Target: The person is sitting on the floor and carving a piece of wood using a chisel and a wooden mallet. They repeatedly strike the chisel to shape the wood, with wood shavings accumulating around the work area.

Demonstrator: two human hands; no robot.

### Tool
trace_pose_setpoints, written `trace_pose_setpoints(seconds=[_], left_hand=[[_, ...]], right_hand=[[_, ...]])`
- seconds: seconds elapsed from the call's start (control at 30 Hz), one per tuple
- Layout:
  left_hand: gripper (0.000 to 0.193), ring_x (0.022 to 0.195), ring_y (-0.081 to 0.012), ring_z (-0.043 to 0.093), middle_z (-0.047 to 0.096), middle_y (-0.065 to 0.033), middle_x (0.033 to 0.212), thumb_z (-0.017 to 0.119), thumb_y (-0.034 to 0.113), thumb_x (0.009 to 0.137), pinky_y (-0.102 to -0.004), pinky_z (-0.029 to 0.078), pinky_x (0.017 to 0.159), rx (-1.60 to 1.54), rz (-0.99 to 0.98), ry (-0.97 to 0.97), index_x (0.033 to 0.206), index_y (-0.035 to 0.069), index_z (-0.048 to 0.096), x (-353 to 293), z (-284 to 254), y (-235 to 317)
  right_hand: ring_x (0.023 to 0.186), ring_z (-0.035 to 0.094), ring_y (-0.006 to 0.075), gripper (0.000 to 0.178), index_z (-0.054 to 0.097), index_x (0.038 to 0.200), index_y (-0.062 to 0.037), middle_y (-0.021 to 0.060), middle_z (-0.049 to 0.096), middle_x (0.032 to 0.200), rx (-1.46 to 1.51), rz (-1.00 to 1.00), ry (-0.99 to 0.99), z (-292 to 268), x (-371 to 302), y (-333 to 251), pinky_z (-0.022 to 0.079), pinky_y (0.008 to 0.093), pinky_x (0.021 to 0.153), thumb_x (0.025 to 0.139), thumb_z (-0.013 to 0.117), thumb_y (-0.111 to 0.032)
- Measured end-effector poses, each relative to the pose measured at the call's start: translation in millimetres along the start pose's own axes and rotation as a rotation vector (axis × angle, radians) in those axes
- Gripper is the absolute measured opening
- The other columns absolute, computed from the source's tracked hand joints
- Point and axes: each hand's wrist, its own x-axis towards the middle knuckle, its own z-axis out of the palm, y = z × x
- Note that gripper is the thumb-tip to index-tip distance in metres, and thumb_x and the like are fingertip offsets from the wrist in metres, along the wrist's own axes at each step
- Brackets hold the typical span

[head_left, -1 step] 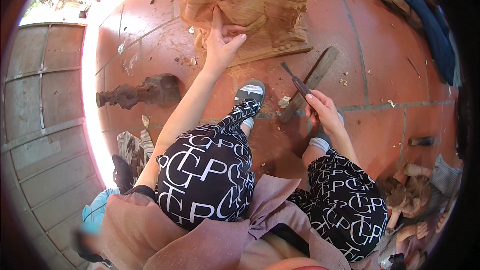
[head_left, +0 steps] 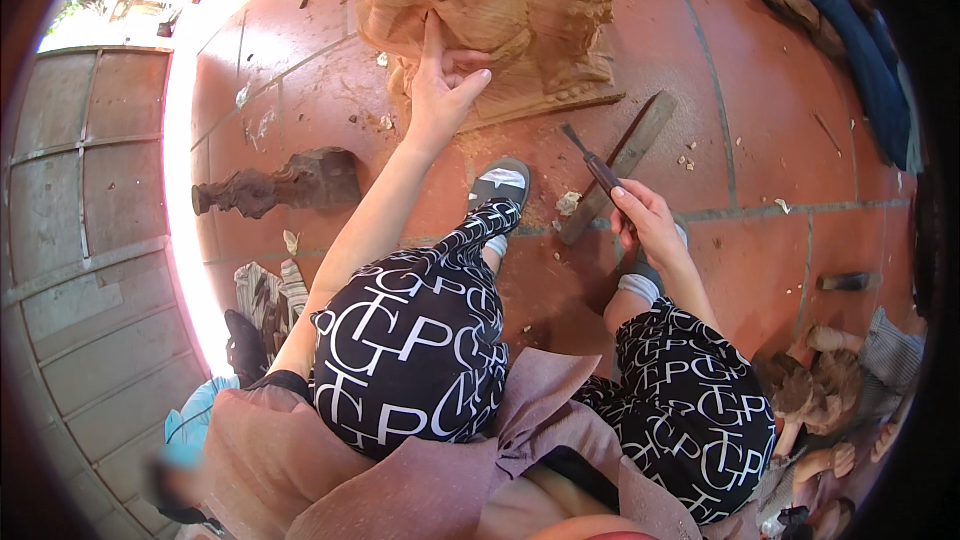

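Note:
A carved wooden sculpture (head_left: 540, 25) with a layered, rippled surface stands on the tiled floor in front of me. My left hand (head_left: 445, 85) reaches to its near left side. The index finger lies stretched against the wood, the thumb sticks out, and nothing is in the hand. In my right hand (head_left: 648, 222), beyond my right knee, is a wood chisel (head_left: 597, 168) gripped by its dark handle. Its metal blade points up and left, apart from the sculpture. Just behind the chisel, a long wooden bar (head_left: 640, 140) lies slanting on the floor.
A dark carved wooden piece (head_left: 285, 183) lies left of my left arm. Wood chips are scattered over the red tiles (head_left: 760, 270). A short dark object (head_left: 846, 282) is on the right. Another person's hand (head_left: 840, 460) shows at lower right, and blue-clad legs (head_left: 840, 30) at upper right.

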Motion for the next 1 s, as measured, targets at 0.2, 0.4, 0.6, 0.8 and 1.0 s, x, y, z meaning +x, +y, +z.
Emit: trace_pose_setpoints(seconds=[0.2, 0.4, 0.6, 0.8, 1.0], left_hand=[[0.098, 0.065, -0.0058, 0.057, 0.067, -0.0107, 0.099, 0.063, 0.004, 0.082, -0.0189, 0.044, 0.050, 0.081, 0.039, 0.023, 0.153, 0.011, -0.004, 2, 1, -6], [0.097, 0.064, -0.0105, 0.060, 0.069, -0.0087, 0.081, 0.067, 0.013, 0.080, -0.0248, 0.047, 0.053, 0.432, -0.050, 0.033, 0.151, 0.004, 0.002, 12, -3, 8], [0.093, 0.062, -0.0183, 0.061, 0.067, -0.0101, 0.077, 0.068, 0.019, 0.079, -0.0317, 0.049, 0.056, 0.670, 0.029, -0.032, 0.147, -0.002, 0.007, 20, -6, 1], [0.087, 0.067, -0.0191, 0.063, 0.067, -0.0094, 0.076, 0.068, 0.019, 0.080, -0.0343, 0.051, 0.064, 0.474, -0.063, -0.014, 0.146, -0.002, 0.016, -8, 1, 0], [0.042, 0.076, -0.0194, 0.065, 0.068, -0.0073, 0.082, 0.068, 0.017, 0.082, -0.0317, 0.052, 0.071, 0.311, -0.088, -0.844, 0.122, 0.009, 0.062, -70, 17, -80]], right_hand=[[0.044, 0.047, 0.0044, 0.039, 0.057, 0.122, 0.0001, 0.0014, 0.058, 0.065, -0.001, -0.006, -0.018, -3, 0, 4, 0.035, 0.0172, 0.040, 0.096, 0.057, -0.029], [0.044, 0.047, 0.0042, 0.039, 0.057, 0.122, -0.0002, 0.0012, 0.058, 0.064, 0.001, -0.006, -0.020, -4, -2, 5, 0.034, 0.0172, 0.040, 0.096, 0.058, -0.029], [0.044, 0.047, 0.0042, 0.037, 0.057, 0.121, -0.0004, 0.0009, 0.059, 0.065, -0.006, 0.002, -0.033, -4, -3, 4, 0.035, 0.0172, 0.040, 0.096, 0.058, -0.028], [0.042, 0.048, 0.0070, 0.039, 0.055, 0.124, -0.0036, 0.0013, 0.058, 0.064, -0.007, 0.032, -0.053, -7, 4, 8, 0.038, 0.0201, 0.039, 0.096, 0.057, -0.031], [0.044, 0.048, 0.0104, 0.033, 0.057, 0.114, -0.0052, 0.0041, 0.058, 0.064, 0.088, 0.046, 0.066, -7, 8, 4, 0.039, 0.0243, 0.040, 0.096, 0.056, -0.034]])
